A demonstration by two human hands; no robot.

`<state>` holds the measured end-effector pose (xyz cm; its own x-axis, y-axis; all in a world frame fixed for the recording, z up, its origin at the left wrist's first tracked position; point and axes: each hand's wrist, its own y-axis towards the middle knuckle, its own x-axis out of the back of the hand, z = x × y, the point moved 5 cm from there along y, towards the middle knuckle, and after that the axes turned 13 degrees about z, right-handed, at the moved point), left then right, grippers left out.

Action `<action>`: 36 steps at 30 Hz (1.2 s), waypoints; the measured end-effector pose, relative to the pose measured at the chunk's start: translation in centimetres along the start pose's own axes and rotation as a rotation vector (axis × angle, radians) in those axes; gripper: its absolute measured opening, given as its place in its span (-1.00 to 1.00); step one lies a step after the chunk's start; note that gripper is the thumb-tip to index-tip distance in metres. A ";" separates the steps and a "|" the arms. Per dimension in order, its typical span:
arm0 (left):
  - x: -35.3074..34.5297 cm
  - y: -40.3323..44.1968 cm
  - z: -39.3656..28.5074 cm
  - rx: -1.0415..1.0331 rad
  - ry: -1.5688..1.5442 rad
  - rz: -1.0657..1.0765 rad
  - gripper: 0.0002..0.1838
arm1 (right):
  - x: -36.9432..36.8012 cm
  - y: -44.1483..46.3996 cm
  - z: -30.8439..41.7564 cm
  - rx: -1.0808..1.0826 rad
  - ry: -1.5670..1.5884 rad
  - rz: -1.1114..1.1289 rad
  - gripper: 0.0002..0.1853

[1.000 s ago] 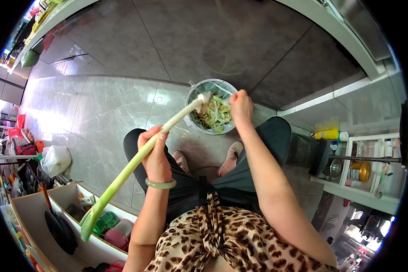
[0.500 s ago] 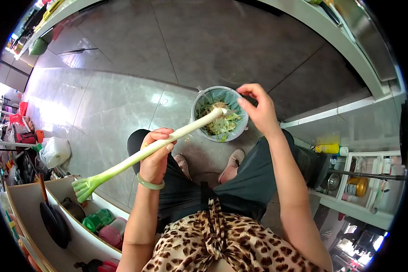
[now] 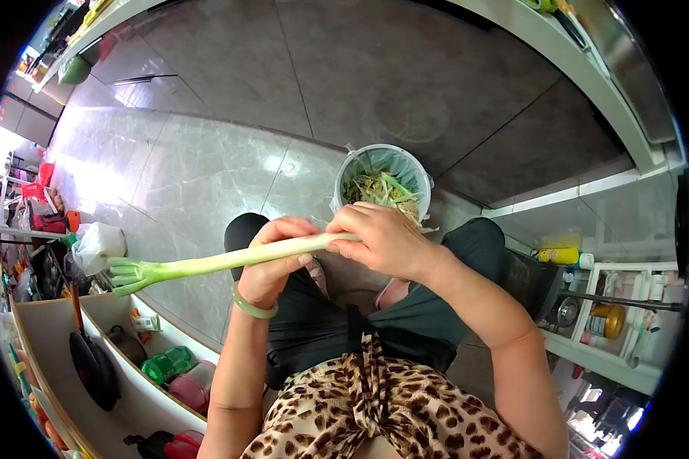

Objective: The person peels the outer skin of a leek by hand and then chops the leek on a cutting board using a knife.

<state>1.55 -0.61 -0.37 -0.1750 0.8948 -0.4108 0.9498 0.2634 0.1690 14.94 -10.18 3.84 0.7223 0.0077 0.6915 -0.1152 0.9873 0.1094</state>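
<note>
A long green onion (image 3: 199,265) lies nearly level in front of my lap, its pale white stalk pointing right and its cut green leaf stubs at the left. My left hand (image 3: 272,264), with a pale green bangle on the wrist, is wrapped round the stalk near its middle. At the white end, my right hand (image 3: 386,241) pinches the stalk with thumb and fingers; the very tip is hidden by it. Just beyond the hands stands a lined waste bin (image 3: 427,183) with leaf and peel scraps (image 3: 386,188) inside, its near side partly covered by my right hand.
At lower left, an open drawer (image 3: 149,329) holds a black pan (image 3: 92,371), a green plastic item (image 3: 167,366) and a pink container. A white plastic bag (image 3: 98,246) sits on the left. A shelf rack (image 3: 608,306) with bottles stands right, and dark cabinet fronts lie ahead.
My right hand has come down and left from beside the bin onto the onion's white end. The onion has swung from a slant to nearly level, with that end now nearer me.
</note>
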 end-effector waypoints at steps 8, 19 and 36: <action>-1.3 -0.4 1.6 -0.019 -0.215 -0.285 -0.72 | -0.7 -0.8 0.0 0.034 -0.066 -0.208 -0.87; -1.3 0.1 0.5 -0.021 0.032 -0.314 -0.77 | -0.3 -0.9 -0.2 -0.202 0.294 -0.233 -0.85; -0.6 -0.5 1.0 -0.019 0.025 -0.261 -0.75 | -0.3 -0.3 -3.1 -0.150 0.665 -0.096 -0.84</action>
<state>1.46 -1.58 -1.07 -0.4200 0.8043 -0.4204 0.8667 0.4928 0.0770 16.84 -9.95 1.41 0.9951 -0.0324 0.0932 0.0312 0.9994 0.0145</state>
